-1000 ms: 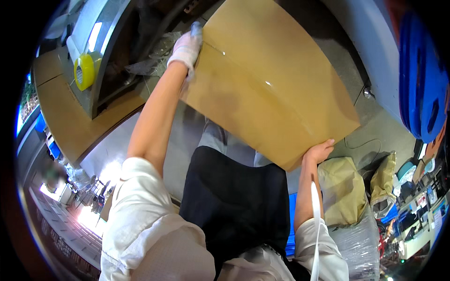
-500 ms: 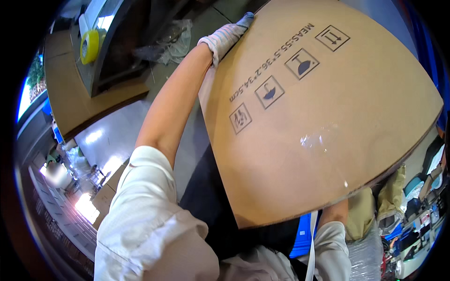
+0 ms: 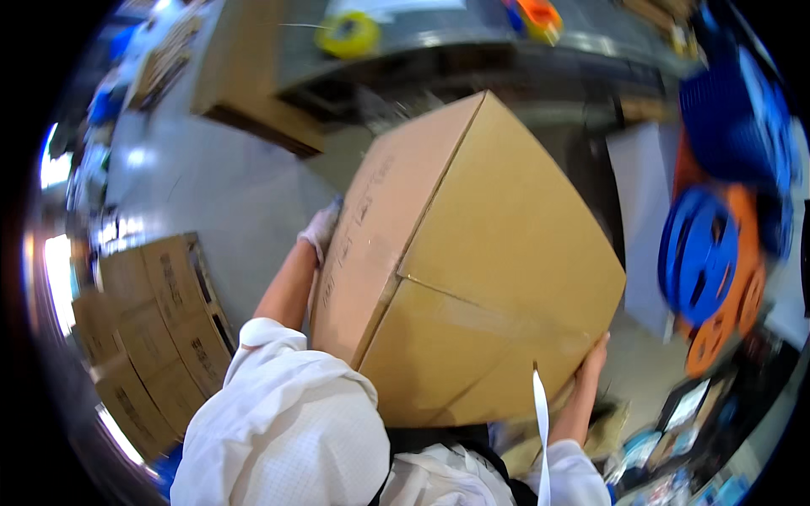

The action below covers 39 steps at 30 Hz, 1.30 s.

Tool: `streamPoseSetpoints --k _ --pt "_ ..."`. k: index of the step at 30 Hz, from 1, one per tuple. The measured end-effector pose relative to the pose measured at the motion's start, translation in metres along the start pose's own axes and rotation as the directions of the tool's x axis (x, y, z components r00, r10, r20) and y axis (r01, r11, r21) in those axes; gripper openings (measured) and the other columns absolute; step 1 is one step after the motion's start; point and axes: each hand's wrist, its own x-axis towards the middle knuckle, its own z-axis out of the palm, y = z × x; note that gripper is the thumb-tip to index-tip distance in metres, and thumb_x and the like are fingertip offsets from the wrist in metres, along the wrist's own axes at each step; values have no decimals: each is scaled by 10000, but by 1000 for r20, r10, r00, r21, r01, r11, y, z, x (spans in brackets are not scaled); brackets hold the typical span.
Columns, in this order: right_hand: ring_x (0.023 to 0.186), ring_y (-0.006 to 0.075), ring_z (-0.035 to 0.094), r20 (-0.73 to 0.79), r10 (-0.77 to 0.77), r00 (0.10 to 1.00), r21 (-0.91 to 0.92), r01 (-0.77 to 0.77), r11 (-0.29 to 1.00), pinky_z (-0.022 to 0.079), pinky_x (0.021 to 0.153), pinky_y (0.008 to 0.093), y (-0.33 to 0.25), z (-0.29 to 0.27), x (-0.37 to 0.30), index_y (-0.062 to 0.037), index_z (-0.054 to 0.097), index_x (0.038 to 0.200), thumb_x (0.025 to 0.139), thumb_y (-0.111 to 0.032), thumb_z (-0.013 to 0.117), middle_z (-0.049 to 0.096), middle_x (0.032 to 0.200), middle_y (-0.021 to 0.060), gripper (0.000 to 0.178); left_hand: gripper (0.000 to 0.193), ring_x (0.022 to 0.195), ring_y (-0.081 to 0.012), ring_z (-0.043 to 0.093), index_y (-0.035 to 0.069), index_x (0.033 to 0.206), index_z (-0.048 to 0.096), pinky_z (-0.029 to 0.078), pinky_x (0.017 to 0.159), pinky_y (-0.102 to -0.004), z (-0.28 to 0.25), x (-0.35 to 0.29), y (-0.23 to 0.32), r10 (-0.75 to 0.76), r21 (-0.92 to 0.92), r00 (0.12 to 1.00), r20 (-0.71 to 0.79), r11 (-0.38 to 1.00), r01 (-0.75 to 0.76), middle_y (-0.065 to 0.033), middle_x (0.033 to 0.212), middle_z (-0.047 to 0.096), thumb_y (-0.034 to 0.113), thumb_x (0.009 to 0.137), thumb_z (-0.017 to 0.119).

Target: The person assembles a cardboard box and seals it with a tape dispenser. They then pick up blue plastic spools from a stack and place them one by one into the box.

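Note:
A large brown cardboard box hangs tilted in front of me, held between both hands. Its printed side faces left, and a strip of clear tape crosses the seam on the face toward me. My left hand, in a pale glove, presses on the left side of the box; its fingertips are partly hidden and blurred. At the lower right edge my right hand grips the box, with some of its fingers out of sight underneath. A white strap dangles in front of the box's near edge.
Stacked cartons stand on the left. Beyond the box is a workbench with a yellow tape roll and an orange object. Blue reels, orange reels and a blue basket are at the right.
The box has turned and come lower, now showing its taped face, with the printed side toward the left. My view has swung right, bringing in the reels. My right hand has come into sight.

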Motion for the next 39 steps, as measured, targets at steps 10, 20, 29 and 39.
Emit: streamPoseSetpoints --k 10,20,29,39 --pt "1074 380 579 732 -478 486 -521 851 68 422 926 426 -301 129 -194 58 618 1123 968 -576 194 647 1061 247 778 581 932 -213 654 74 1221 595 501 864 -367 -137 -341 -187 174 -765 970 -170 597 -241 -104 1128 659 537 971 350" --pt "1054 449 549 960 -228 159 -258 818 -514 408 917 476 -210 288 -463 65 645 994 939 -630 168 615 1037 303 845 599 921 -210 655 73 1251 558 512 847 -331 -181 -452 -450 52 -928 928 -369 33 -371 -119 1116 659 557 958 359" --pt "966 472 569 982 -104 -157 64 798 -599 435 848 526 -74 406 -665 58 602 945 973 -542 218 613 995 303 712 636 964 -205 635 54 1265 545 492 879 -326 -333 -489 -553 34 -842 843 -537 -90 -532 -114 1147 644 577 948 372" --pt "978 475 549 974 -158 -160 47 832 -553 423 848 525 -43 577 -746 31 600 997 980 -525 222 600 1053 276 672 639 970 -232 634 78 1230 582 501 875 -347 -574 -417 -483 75 -827 825 -560 9 -562 -111 1166 635 608 919 406"
